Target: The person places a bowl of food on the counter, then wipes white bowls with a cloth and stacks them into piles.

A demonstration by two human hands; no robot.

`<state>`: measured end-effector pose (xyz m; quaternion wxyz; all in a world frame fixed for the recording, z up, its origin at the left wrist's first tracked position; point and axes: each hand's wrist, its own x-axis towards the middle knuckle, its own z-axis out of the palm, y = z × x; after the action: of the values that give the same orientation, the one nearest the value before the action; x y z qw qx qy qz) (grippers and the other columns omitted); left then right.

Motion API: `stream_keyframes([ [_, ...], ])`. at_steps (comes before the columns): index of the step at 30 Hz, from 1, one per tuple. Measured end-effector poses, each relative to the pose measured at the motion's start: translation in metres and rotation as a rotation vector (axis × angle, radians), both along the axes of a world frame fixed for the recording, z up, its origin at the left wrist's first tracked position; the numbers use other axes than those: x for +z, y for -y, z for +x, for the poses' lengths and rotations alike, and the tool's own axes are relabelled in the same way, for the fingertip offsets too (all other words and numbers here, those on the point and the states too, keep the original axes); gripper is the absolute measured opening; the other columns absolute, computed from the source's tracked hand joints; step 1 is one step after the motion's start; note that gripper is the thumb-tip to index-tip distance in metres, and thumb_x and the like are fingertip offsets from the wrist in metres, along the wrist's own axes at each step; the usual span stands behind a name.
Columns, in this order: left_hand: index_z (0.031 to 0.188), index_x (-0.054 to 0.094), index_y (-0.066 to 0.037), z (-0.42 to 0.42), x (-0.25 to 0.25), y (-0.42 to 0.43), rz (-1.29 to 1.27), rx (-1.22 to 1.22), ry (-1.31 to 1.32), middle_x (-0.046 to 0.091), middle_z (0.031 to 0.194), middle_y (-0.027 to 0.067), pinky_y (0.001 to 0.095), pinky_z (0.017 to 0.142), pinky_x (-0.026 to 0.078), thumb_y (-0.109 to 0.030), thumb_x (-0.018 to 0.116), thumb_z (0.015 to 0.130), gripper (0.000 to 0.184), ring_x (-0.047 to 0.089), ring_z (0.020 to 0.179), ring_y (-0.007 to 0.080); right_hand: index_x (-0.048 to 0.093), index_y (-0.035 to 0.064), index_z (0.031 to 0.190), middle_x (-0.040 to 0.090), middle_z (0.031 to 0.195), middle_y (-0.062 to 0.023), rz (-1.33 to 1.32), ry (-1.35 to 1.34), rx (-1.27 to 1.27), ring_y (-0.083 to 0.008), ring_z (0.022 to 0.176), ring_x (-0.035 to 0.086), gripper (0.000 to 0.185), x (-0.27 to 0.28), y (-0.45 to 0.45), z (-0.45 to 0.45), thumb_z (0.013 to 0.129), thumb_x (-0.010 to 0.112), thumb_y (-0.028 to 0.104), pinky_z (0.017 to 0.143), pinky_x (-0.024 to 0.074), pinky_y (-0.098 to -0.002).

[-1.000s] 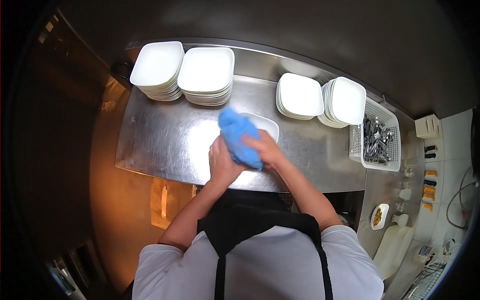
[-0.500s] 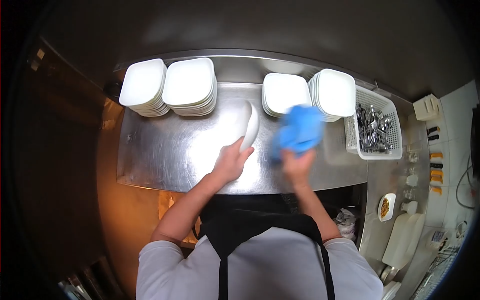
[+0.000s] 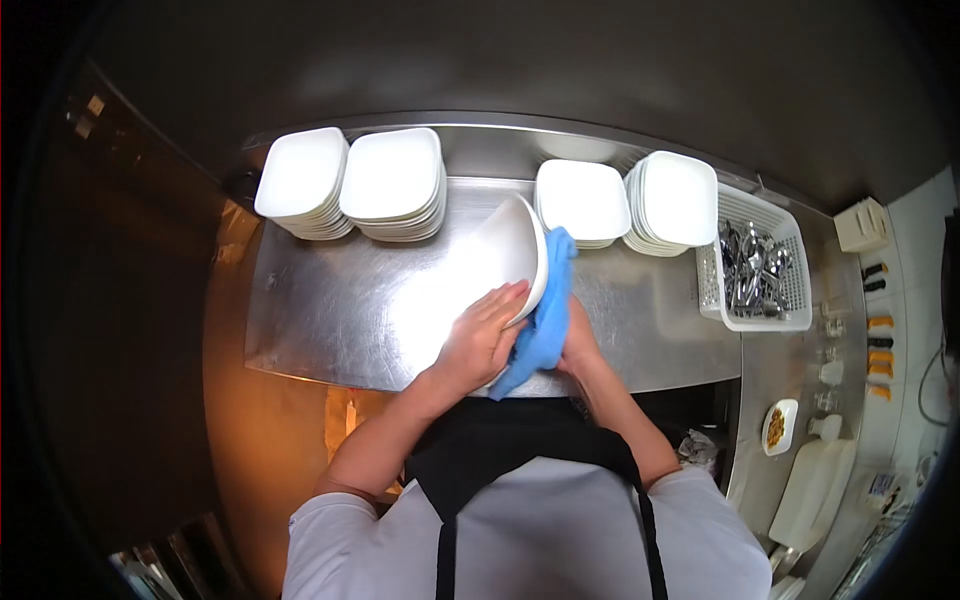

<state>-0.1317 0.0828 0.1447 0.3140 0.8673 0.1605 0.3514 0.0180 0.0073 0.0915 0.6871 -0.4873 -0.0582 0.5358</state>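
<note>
Tilted steeply on its edge, a white square plate (image 3: 522,250) is gripped along its lower side by my left hand (image 3: 482,340). My right hand (image 3: 578,335) holds a blue cloth (image 3: 547,325) against the plate's right side; its fingers are mostly hidden behind the cloth. Both hands are close together over the front part of the steel counter (image 3: 340,310). Past them stand stacks of similar white plates, two at the left, with the left pair's nearer stack (image 3: 392,185), and two at the right, with the shorter stack (image 3: 582,200) closest to my hands.
A white perforated basket (image 3: 708,280) of metal cutlery stands at the counter's right end. Further right are a small dish of food (image 3: 780,427), a white cutting board (image 3: 812,492) and several knives on the wall. A dark wall rises behind the counter.
The blue cloth in my right hand has come left and down onto the plate. My left hand has turned the plate so more of its surface faces me. The view has shifted slightly.
</note>
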Motion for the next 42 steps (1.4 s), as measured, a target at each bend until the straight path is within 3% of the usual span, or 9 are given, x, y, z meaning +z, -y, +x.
stream_keyframes([
  [15,0.107,0.068,-0.007,-0.02,-0.084,-0.005,0.095,0.051,-0.195,0.055,0.086,0.0072,0.0358,0.077,0.047,-0.013,0.076,0.076,0.032,0.053,0.083,0.0267,0.047,0.0032,0.137,0.056,0.132,-0.0109,0.229,-0.1,-0.247,-0.026,0.119,0.055,0.055,0.0,0.044,0.081,0.101,0.044,0.045,0.104,0.0435,-0.041],
  [20,0.123,0.056,-0.004,-0.061,-0.06,0.016,0.039,0.495,-0.024,0.056,0.098,0.0121,0.0345,0.076,0.048,-0.015,0.085,0.069,0.062,0.055,0.091,0.0251,0.044,0.0045,0.141,0.052,0.137,-0.0102,0.295,-0.089,-0.162,-0.0268,0.125,0.05,0.058,0.002,0.053,0.099,0.101,0.043,0.047,0.109,0.0377,-0.042],
  [24,0.134,0.049,-0.002,-0.181,-0.124,0.061,-0.619,1.135,0.05,0.052,0.102,0.0073,0.0285,0.072,0.047,-0.011,0.077,0.081,0.06,0.05,0.085,0.0159,0.035,0.0059,0.147,0.046,0.144,-0.0108,0.443,-0.158,-0.037,-0.0284,0.132,0.044,0.06,0.024,0.05,0.117,0.102,0.04,0.046,0.114,0.0324,-0.0426],
  [29,0.153,0.021,-0.001,-0.254,-0.167,0.18,-0.778,1.419,-0.777,0.043,0.146,0.0206,0.0395,0.117,0.021,-0.037,0.067,0.091,0.086,0.032,0.141,0.0312,0.036,0.0065,0.146,0.044,0.144,-0.0086,0.257,0.505,-0.012,-0.026,0.131,0.044,0.054,0.003,0.037,0.153,0.103,0.04,0.039,0.114,0.0313,-0.041],
  [30,0.153,0.023,-0.002,-0.244,-0.144,0.174,-0.912,1.311,-0.951,0.027,0.157,0.0233,0.0473,0.121,0.007,-0.052,0.058,0.093,0.086,0.015,0.149,0.0347,0.036,0.0065,0.146,0.044,0.144,-0.0086,0.261,0.469,-0.012,-0.026,0.131,0.044,0.054,0.006,0.04,0.155,0.103,0.04,0.039,0.114,0.0316,-0.041],
  [34,0.143,0.042,-0.002,-0.223,-0.156,0.111,-0.582,0.968,-1.354,0.034,0.153,0.023,0.0632,0.116,0.004,-0.061,0.05,0.092,0.079,0.027,0.145,0.0379,0.037,0.0064,0.145,0.046,0.142,-0.0087,0.291,0.321,-0.03,-0.0258,0.129,0.045,0.054,0.029,0.063,0.157,0.103,0.04,0.039,0.113,0.0328,-0.0412],
  [36,0.134,0.054,-0.003,-0.214,-0.16,0.069,-0.801,0.545,-1.837,0.052,0.139,0.0201,0.0564,0.112,0.025,-0.058,0.051,0.093,0.069,0.048,0.13,0.0358,0.037,0.0063,0.145,0.046,0.142,-0.0087,0.281,0.307,-0.049,-0.0258,0.129,0.045,0.053,0.033,0.076,0.158,0.103,0.04,0.04,0.112,0.0334,-0.0413],
  [40,0.132,0.06,-0.009,-0.35,-0.321,0.107,-1.437,0.638,-1.478,0.059,0.134,0.0089,0.0404,0.106,0.038,-0.06,0.06,0.086,0.069,0.051,0.129,0.0258,0.038,0.0062,0.144,0.047,0.14,-0.0088,0.259,0.317,-0.056,-0.0257,0.127,0.047,0.053,0.038,0.091,0.159,0.103,0.04,0.04,0.111,0.0347,-0.0415],
  [42,0.13,0.062,-0.01,-0.357,-0.311,0.109,-1.446,0.388,-1.646,0.063,0.131,0.0071,0.035,0.102,0.044,-0.06,0.064,0.083,0.069,0.055,0.125,0.0241,0.038,0.0061,0.144,0.048,0.139,-0.0088,0.256,0.317,-0.045,-0.0256,0.127,0.047,0.053,0.041,0.092,0.155,0.103,0.04,0.04,0.11,0.0353,-0.0416],
])
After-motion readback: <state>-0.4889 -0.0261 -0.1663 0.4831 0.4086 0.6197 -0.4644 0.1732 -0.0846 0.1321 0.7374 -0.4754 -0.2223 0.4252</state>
